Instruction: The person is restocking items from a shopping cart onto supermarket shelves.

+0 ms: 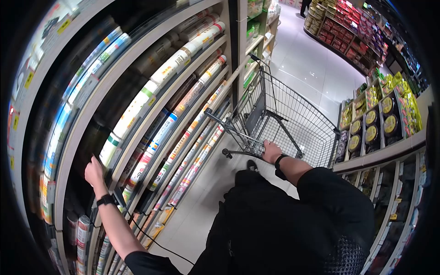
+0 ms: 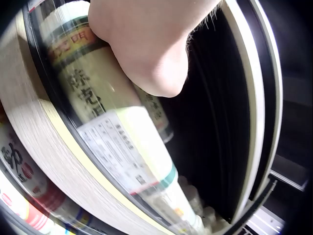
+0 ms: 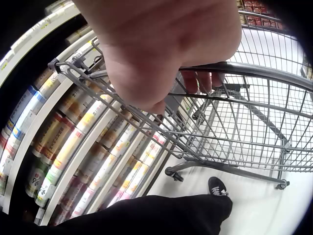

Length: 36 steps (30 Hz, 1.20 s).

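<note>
Shelves at the left carry rows of long cylindrical packs, which look like dried noodles. My left hand [image 1: 94,172] reaches into one shelf, beside a white pack with a green band [image 1: 110,147]. Seen from the left wrist, the heel of that hand [image 2: 146,49] overlaps a pale noodle pack [image 2: 80,81] with dark lettering; its fingertips are out of that view. A white price label [image 2: 113,149] stands at the shelf edge. My right hand [image 1: 271,152] grips the handle [image 3: 264,71] of a wire shopping cart [image 1: 298,117], fingers curled under the bar.
Across the aisle stands a display [image 1: 373,121] of round dark packages and yellow-green bags. Red packages fill a far shelf [image 1: 339,34]. The pale tiled floor [image 1: 298,55] runs between. A thin black cable [image 1: 158,245] hangs near my left arm. My shoe [image 3: 217,186] is near the cart's wheels.
</note>
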Motion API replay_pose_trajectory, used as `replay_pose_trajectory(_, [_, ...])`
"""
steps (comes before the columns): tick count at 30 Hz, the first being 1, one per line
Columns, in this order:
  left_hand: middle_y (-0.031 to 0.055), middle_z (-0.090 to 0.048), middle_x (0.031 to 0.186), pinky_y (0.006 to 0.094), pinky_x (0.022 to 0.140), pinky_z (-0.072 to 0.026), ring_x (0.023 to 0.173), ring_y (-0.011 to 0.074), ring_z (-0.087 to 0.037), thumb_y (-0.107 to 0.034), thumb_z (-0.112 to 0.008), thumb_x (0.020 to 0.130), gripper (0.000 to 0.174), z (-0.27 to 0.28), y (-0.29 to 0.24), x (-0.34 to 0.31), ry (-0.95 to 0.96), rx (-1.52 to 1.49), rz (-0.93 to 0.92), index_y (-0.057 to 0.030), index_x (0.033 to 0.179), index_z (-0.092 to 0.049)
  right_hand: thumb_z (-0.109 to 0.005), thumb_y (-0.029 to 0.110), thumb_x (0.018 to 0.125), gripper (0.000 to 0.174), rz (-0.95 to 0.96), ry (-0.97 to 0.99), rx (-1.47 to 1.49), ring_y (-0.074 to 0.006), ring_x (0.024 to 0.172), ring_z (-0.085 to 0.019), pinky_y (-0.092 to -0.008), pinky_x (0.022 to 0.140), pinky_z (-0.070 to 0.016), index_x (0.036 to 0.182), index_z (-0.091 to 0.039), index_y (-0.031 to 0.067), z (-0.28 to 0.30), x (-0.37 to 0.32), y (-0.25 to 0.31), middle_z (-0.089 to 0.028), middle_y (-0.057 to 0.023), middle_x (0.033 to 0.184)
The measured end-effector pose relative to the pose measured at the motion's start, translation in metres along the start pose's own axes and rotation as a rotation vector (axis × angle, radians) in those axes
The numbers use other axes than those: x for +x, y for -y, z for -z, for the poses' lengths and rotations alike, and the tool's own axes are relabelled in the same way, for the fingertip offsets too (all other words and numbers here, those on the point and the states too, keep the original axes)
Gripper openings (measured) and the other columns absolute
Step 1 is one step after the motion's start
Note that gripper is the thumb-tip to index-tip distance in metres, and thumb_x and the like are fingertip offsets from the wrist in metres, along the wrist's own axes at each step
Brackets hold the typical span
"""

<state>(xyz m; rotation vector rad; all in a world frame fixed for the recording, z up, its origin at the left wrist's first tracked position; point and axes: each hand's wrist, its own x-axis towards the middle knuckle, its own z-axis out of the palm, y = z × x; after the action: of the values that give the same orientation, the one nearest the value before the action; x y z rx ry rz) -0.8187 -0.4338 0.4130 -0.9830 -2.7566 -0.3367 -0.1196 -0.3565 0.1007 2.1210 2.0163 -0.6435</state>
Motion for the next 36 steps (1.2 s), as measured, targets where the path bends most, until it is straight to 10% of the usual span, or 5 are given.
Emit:
replay_pose_trajectory(5, [0.0255,-0.06,0.131,0.0548,0.105,-0.0415,0.123,0.0443,-0.055,-0.028,-0.062,0.099,0.036,-0.01,-0.035,-0.072,-0.738,-0.078,-0.473,-0.0031,0.124,-0.068,-0.071,0.043,0.085,0.059,0.223,-0.144,0.113,-0.04,0.117,-0.062,-0.0529,0.095,-0.0531,0.13,-0.054,0.0076,0.013,-0.01,-0.033,-0.062,-0.0211,0.123])
replay_pose_trajectory(13, [0.0142,-0.071,0.106,0.0447,0.089,-0.0516,0.101,0.0356,-0.066,-0.006,-0.065,0.082,0.024,-0.039,-0.209,-0.176,-0.209,-0.556,-1.067,-0.003,0.105,-0.071,-0.067,0.054,0.087,0.056,-0.051,0.183,0.128,-0.037,0.113,-0.067,-0.0481,0.095,-0.0549,0.12,-0.069,0.0094,0.013,-0.008,-0.112,-0.07,-0.0193,0.118])
replay_pose_trajectory(21, [0.0218,-0.064,0.127,0.0506,0.101,-0.0506,0.115,0.0428,-0.062,-0.014,-0.064,0.086,0.039,-0.123,-0.403,-0.242,0.383,-0.542,-1.134,0.0007,0.123,-0.063,-0.07,0.051,0.081,0.047,0.111,0.035,0.192,-0.0424,0.095,-0.071,-0.0528,0.084,-0.0572,0.096,-0.075,0.0064,0.008,0.028,-0.125,-0.075,-0.0212,0.096])
replay_pose_trajectory(27, [0.0171,-0.042,0.16,0.0554,0.12,-0.0275,0.153,0.0328,-0.033,-0.054,-0.055,0.098,0.081,-0.216,-0.452,-0.31,0.398,-0.021,-0.975,0.0024,0.154,-0.036,-0.072,0.048,0.078,0.046,0.097,0.026,0.267,-0.0429,0.09,-0.071,-0.0527,0.082,-0.0567,0.093,-0.074,0.004,0.015,0.027,-0.156,-0.074,-0.0234,0.091])
replay_pose_trajectory(36, [0.0133,-0.049,0.154,0.0523,0.117,-0.0289,0.145,0.0296,-0.042,-0.06,-0.053,0.098,0.086,-0.219,-0.504,-0.336,0.361,0.125,-0.979,-0.0013,0.157,-0.035,-0.074,0.037,0.077,0.036,0.036,-0.019,0.353,-0.0423,0.09,-0.071,-0.0514,0.083,-0.0567,0.092,-0.072,0.0045,0.032,0.02,-0.177,-0.074,-0.0216,0.09])
